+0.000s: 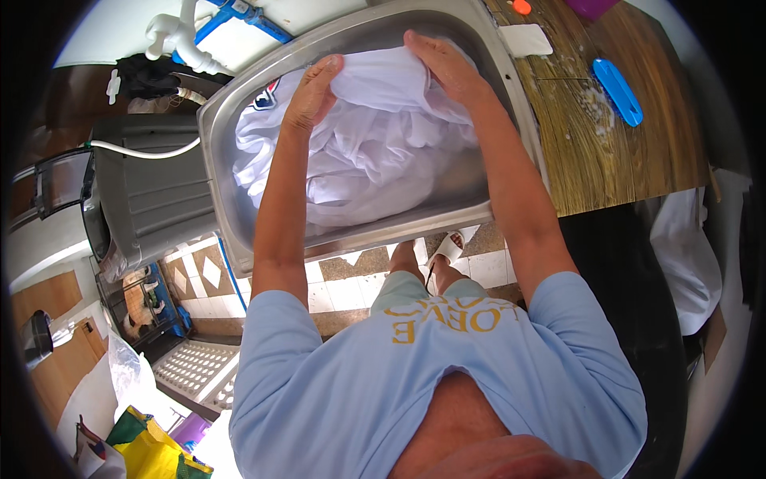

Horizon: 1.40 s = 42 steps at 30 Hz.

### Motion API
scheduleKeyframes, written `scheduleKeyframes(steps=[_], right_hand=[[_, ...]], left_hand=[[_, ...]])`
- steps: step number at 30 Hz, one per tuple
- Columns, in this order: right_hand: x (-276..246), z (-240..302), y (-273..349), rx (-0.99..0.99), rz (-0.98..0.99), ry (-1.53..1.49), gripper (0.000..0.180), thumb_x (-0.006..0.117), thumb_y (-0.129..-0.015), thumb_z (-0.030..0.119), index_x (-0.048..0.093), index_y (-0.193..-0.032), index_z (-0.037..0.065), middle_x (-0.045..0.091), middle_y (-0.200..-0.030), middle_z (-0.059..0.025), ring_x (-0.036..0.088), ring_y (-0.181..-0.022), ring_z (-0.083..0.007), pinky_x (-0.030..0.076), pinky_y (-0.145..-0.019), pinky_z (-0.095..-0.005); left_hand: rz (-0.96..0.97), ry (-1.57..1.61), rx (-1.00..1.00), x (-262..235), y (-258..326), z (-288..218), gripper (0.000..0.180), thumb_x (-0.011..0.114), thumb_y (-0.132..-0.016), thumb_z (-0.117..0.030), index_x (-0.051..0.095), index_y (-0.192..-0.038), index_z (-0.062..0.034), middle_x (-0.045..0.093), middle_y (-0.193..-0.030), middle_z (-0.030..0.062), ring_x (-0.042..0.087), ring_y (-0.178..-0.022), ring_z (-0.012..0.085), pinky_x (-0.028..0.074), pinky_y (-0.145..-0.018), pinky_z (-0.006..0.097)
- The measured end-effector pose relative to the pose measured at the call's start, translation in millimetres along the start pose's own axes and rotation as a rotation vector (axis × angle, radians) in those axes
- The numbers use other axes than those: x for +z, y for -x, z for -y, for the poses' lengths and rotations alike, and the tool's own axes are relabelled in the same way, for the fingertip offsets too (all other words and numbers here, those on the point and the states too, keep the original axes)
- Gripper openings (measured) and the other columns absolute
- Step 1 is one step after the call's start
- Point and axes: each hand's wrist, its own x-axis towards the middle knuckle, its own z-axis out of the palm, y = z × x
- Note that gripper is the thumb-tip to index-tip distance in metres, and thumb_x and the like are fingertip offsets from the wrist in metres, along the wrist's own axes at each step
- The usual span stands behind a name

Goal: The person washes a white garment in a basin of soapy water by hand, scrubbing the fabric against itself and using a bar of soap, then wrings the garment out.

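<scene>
A heap of wet-looking white fabric (359, 172) fills the stainless steel sink (503, 104). At its far side a stretch of white garment (375, 76) is pulled out between my two hands. My left hand (313, 92) grips one side of it with the thumb on top, near a dark blue and red emblem (267, 96). The other side is pinched in my right hand (447, 65), close to the sink's back right. Folds hide some of the fingers of both hands.
A wooden counter (622, 168) to the right carries a blue brush (617, 92), a whitish square piece (525, 40), an orange cap (522, 6) and suds. A white tap (171, 36) stands behind left, above a grey bin-like container (155, 188). White cloth (688, 255) hangs below the counter.
</scene>
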Motion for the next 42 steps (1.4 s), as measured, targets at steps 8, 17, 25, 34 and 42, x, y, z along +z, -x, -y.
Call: scheduleKeyframes(steps=[8, 17, 25, 34, 42], right_hand=[[1.8, 13.1, 15.8, 0.127, 0.392, 0.289, 0.019, 0.062, -0.084, 0.026, 0.061, -0.084, 0.007, 0.054, -0.078, 0.0069, 0.045, -0.071, -0.0034, 0.036, -0.065, -0.0195], [-4.7, 25.7, 17.1, -0.157, 0.157, 0.065, 0.036, 0.067, -0.078, 0.013, 0.036, -0.060, 0.013, 0.039, -0.070, 0.0063, 0.034, -0.066, -0.0045, 0.027, -0.060, -0.0224], [-5.1, 29.9, 17.3, -0.216, 0.127, -0.432, 0.033, 0.060, -0.075, 0.000, 0.034, -0.061, 0.014, 0.041, -0.077, 0.0031, 0.037, -0.069, -0.0071, 0.033, -0.066, -0.0215], [-25.4, 3.7, -0.3, -0.211, -0.174, -0.316, 0.024, 0.063, -0.069, 0.001, 0.044, -0.058, 0.010, 0.053, -0.071, 0.0005, 0.046, -0.063, -0.0093, 0.038, -0.060, -0.0245], [-34.1, -59.7, -16.2, -0.210, -0.539, 1.281, 0.014, 0.064, -0.067, 0.013, 0.056, -0.066, 0.002, 0.058, -0.064, -0.0046, 0.057, -0.064, -0.0177, 0.046, -0.061, -0.0320]], left_hand=[[0.021, 0.227, 0.114, 4.2, -0.6, -12.7, 0.025, 0.051, -0.093, -0.033, 0.058, -0.094, -0.0097, 0.062, -0.094, 0.0035, 0.060, -0.086, 0.0155, 0.047, -0.080, 0.033], [-0.115, 0.154, 0.277, 2.9, -6.9, -14.0, 0.030, 0.053, -0.091, -0.040, 0.056, -0.093, -0.0097, 0.060, -0.087, 0.0037, 0.059, -0.084, 0.0176, 0.048, -0.078, 0.034], [-0.135, 0.154, 0.318, 27.2, -11.2, -10.5, 0.025, 0.052, -0.093, -0.033, 0.059, -0.085, -0.0107, 0.061, -0.085, -0.0021, 0.057, -0.078, 0.0091, 0.048, -0.072, 0.026], [-0.271, -0.245, 0.311, 13.8, -27.8, 31.8, 0.027, 0.055, -0.091, -0.031, 0.060, -0.077, -0.0092, 0.060, -0.070, -0.0021, 0.055, -0.066, 0.0083, 0.043, -0.059, 0.026], [-0.415, -1.311, 0.393, 17.9, -46.8, 91.4, 0.031, 0.063, -0.082, -0.035, 0.059, -0.086, -0.0045, 0.058, -0.069, 0.0202, 0.056, -0.066, 0.0375, 0.045, -0.059, 0.041]])
